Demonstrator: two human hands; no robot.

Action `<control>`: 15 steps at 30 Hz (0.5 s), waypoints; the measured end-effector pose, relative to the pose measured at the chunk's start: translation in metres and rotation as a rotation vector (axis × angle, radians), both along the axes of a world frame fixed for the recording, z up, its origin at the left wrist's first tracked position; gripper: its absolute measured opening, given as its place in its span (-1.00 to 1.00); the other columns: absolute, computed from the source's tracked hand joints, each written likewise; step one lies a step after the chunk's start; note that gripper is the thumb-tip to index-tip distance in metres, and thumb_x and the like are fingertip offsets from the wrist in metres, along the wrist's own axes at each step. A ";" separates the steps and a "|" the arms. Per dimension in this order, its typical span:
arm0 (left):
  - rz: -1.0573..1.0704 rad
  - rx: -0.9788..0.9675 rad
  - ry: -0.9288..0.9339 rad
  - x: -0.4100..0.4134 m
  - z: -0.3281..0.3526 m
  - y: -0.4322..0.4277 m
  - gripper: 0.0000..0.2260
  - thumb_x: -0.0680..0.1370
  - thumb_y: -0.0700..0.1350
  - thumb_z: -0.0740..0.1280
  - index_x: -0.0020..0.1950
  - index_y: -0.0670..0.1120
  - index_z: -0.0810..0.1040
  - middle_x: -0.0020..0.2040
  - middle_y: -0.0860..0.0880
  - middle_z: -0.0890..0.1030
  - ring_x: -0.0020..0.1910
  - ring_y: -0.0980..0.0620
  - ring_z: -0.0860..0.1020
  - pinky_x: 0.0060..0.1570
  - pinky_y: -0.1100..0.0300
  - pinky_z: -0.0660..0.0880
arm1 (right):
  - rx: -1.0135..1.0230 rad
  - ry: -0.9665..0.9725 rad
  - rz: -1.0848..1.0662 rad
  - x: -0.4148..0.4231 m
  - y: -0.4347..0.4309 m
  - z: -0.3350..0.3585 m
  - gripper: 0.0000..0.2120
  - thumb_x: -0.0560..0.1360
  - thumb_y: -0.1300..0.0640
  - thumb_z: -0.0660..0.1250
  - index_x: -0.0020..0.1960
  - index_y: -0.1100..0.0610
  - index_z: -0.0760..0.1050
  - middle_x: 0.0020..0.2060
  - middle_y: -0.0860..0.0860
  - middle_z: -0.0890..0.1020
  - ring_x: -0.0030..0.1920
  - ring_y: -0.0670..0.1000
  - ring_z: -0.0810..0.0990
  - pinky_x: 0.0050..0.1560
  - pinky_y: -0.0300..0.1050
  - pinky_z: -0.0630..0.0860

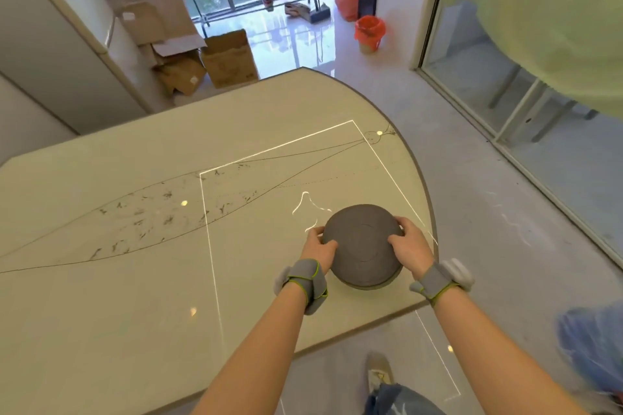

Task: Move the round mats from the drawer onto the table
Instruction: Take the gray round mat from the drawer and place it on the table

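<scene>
Mats (362,246), a grey stack, sit near the table (135,280) edge, left hand (320,246) and right hand (409,248) clamped on opposite rims; probably light, soft, best held there.

left hand (320,248) + right hand (409,246) grip round mats (362,242) | over table (135,280) edge

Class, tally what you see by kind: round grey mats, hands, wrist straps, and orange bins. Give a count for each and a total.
Round grey mats: at least 1 (a stack, held over the table; a second edge shows beneath, exact number unclear)
Hands: 2, left hand and right hand
Wrist straps: 2
Orange bins: 1
Total: 6
</scene>
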State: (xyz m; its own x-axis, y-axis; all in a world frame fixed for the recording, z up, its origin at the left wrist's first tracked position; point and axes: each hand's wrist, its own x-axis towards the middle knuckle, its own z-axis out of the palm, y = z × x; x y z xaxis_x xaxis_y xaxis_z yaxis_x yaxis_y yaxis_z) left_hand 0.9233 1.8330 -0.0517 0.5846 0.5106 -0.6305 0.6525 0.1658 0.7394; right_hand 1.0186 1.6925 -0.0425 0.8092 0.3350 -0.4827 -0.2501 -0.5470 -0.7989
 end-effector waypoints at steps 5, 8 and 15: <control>-0.118 0.201 0.139 0.026 -0.025 0.002 -0.58 0.49 -0.22 0.27 0.36 -0.15 0.42 0.38 -0.18 0.40 0.34 -0.12 0.44 0.32 0.16 0.36 | -0.110 0.109 0.136 0.019 0.014 -0.013 -0.52 0.49 0.33 0.18 0.41 0.31 0.28 0.34 0.18 0.46 0.31 0.16 0.46 0.15 -0.18 0.39; -0.087 0.232 0.193 0.039 -0.034 -0.002 -0.59 0.45 -0.19 0.32 0.30 -0.17 0.45 0.32 -0.18 0.40 0.29 -0.13 0.45 0.32 0.13 0.39 | -0.161 0.133 0.166 0.032 0.014 -0.026 -0.42 0.51 0.28 0.18 0.50 0.27 0.11 0.45 0.15 0.32 0.41 0.13 0.35 0.30 -0.18 0.31; -0.011 0.148 0.191 0.051 -0.036 0.010 -0.55 0.47 -0.24 0.32 0.36 -0.20 0.36 0.21 -0.18 0.55 0.20 -0.14 0.54 0.07 0.20 0.43 | -0.201 0.109 0.175 0.050 0.015 -0.037 -0.45 0.48 0.27 0.19 0.46 0.24 0.21 0.39 0.19 0.39 0.29 0.16 0.47 0.18 -0.16 0.41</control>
